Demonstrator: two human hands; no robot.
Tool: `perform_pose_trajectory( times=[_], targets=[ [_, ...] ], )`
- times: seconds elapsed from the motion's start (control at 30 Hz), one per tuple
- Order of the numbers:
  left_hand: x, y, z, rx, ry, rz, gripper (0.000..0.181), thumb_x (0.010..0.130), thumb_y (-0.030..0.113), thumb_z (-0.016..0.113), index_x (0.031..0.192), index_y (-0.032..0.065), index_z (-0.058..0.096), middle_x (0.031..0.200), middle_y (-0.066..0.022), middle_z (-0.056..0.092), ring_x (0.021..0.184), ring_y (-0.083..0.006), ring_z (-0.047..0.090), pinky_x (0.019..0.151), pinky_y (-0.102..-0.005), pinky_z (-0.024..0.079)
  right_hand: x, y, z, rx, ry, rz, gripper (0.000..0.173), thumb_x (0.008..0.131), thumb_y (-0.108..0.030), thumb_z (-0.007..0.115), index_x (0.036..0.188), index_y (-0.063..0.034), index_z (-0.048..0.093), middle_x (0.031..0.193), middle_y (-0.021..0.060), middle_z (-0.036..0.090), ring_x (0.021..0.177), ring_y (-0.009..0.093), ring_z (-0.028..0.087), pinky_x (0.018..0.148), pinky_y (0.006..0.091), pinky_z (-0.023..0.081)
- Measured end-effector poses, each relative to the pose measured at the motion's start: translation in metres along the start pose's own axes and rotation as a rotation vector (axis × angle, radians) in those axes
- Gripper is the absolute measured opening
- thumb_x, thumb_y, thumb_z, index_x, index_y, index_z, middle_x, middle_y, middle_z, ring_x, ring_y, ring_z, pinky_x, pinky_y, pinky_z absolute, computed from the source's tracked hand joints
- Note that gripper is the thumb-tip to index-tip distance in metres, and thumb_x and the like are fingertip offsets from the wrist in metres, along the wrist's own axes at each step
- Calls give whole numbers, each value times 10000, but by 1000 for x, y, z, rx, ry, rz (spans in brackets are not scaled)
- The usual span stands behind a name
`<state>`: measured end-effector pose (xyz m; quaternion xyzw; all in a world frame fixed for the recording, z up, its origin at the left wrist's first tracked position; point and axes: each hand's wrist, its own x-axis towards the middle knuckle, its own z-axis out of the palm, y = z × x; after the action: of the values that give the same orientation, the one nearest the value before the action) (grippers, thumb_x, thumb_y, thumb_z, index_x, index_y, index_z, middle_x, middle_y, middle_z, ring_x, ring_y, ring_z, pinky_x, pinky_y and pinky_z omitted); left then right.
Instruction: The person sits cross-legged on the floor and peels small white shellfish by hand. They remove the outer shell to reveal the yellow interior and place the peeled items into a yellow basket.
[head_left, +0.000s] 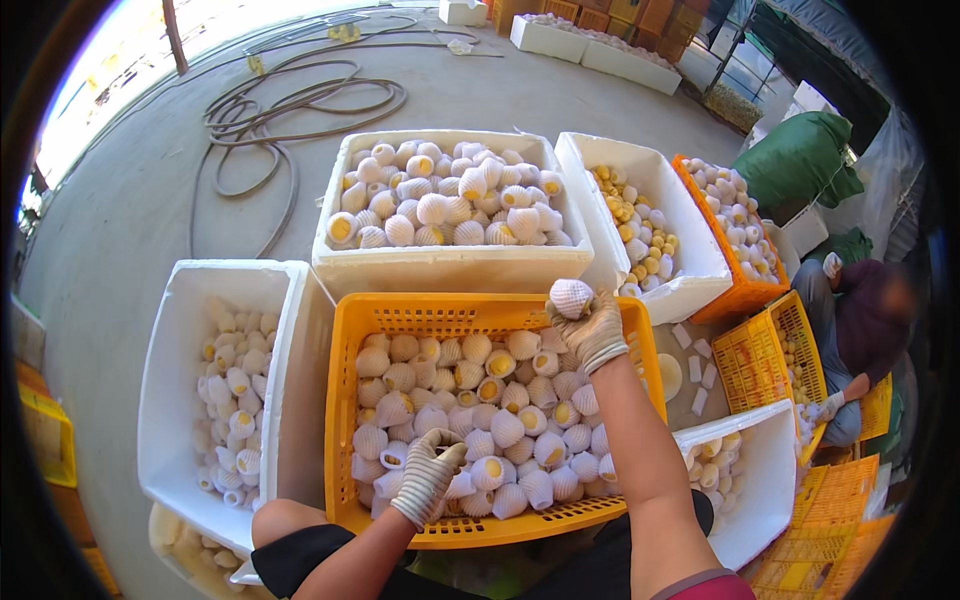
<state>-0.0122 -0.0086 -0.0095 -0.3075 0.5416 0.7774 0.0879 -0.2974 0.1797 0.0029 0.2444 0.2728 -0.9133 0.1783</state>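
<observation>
My right hand (592, 330), in a pale knit work glove, holds a yellow fruit in a white foam net sleeve (571, 298) above the far right rim of a yellow plastic crate (487, 306). The fruit's kind is hard to tell under the foam. Below it, the crate holds many fruits in white foam nets (507, 427), some showing yellow through the open ends. My left hand (433, 469), also gloved, is low over the near part of this fruit with its fingers curled. Whether anything small lies between the thumb and fingers is unclear.
White foam boxes of netted fruit stand beyond (450, 259), at left (300, 375) and right (690, 225). An orange crate (739, 289) adjoins the right one. At far right a person (862, 322) sits by a yellow crate (750, 371). A hose (315, 109) lies coiled on the floor.
</observation>
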Motion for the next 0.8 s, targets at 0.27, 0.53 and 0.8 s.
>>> perform_pose_trajectory(
  times=[0.27, 0.53, 0.8],
  targets=[
    [20, -9, -2, 52, 16, -45, 61, 852, 44, 643, 906, 36, 616, 762, -9, 596, 655, -69, 507, 587, -220, 423, 113, -83, 166, -299, -131, -271, 694, 893, -518, 601, 1410, -119, 367, 1403, 185, 408, 1233, 370, 488, 991, 513, 484],
    [28, -13, -10, 85, 30, -30, 89, 844, 65, 643, 913, 15, 618, 791, -21, 600, 715, -85, 526, 653, -245, 462, 100, -41, 131, -919, -178, -513, 285, 900, -268, 653, 1108, -73, 637, 1015, 94, 680, 923, 167, 654, 735, 310, 560],
    [28, -16, -6, 24, 7, 29, 103, 866, 91, 626, 935, 16, 614, 845, -24, 588, 760, -95, 505, 696, -250, 450, -7, 5, -51, -1093, -5, -312, 208, 921, -173, 642, 1076, -35, 650, 901, 59, 690, 743, 121, 655, 631, 247, 548]
  ],
)
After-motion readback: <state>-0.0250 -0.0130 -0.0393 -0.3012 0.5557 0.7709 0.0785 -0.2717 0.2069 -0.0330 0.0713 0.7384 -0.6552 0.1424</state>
